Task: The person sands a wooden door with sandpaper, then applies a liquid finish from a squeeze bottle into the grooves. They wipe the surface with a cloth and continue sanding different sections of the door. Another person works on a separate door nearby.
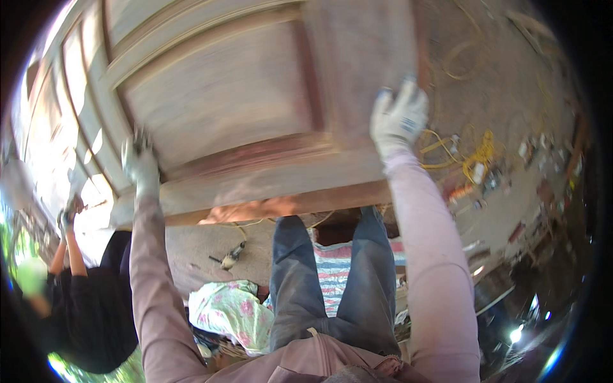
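A large wooden panel door [220, 96] with raised mouldings and a greyish, dusty surface lies in front of me. My left hand [140, 166], in a whitish work glove, rests on the frame near the panel's lower left corner, fingers apart. At the door's right side, my right hand [399, 121], gloved in white with bluish fingertips, lies on the wide edge board with its fingers stretched out. Nothing shows in either hand, though the palms are hidden and the picture is slightly blurred.
At the left, another person in black [96, 306] reaches toward the door. Below the door lie a power tool [233, 255], a floral cloth bundle [233, 314] and a striped sheet [333, 271]. A yellow cord [480, 156] and scattered debris lie on the right-hand ground.
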Demonstrator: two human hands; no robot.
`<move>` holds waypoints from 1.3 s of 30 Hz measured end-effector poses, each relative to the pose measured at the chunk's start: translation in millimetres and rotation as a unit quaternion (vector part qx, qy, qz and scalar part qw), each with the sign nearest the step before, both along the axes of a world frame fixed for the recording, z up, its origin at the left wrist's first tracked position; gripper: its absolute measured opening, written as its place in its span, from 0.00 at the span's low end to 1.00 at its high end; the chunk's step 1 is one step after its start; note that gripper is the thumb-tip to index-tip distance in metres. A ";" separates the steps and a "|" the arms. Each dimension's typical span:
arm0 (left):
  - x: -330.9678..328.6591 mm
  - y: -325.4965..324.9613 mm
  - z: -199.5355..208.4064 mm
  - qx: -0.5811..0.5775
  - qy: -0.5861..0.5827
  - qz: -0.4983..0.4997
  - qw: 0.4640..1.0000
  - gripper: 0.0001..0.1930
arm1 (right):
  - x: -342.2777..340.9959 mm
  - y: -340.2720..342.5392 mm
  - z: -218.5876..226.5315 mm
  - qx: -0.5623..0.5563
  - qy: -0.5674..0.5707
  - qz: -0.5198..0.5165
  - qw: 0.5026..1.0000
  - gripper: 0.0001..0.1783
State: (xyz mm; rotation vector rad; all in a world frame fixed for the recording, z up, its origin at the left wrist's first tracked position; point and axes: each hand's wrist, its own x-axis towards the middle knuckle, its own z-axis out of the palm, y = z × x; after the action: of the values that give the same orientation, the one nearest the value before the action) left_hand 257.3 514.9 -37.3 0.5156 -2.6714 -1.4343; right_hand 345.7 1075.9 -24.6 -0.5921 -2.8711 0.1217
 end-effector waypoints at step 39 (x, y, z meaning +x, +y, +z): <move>-27.5 255.4 18.1 -0.310 -0.316 0.418 0.793 0.35 | -15.4 -3.2 17.7 0.009 -0.187 -0.059 0.981 0.38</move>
State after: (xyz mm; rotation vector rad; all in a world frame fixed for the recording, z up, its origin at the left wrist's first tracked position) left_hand 229.8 770.3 -19.2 1.9910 -2.4325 -0.1074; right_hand 330.3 1072.7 -6.9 -0.8625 -3.1788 -0.0409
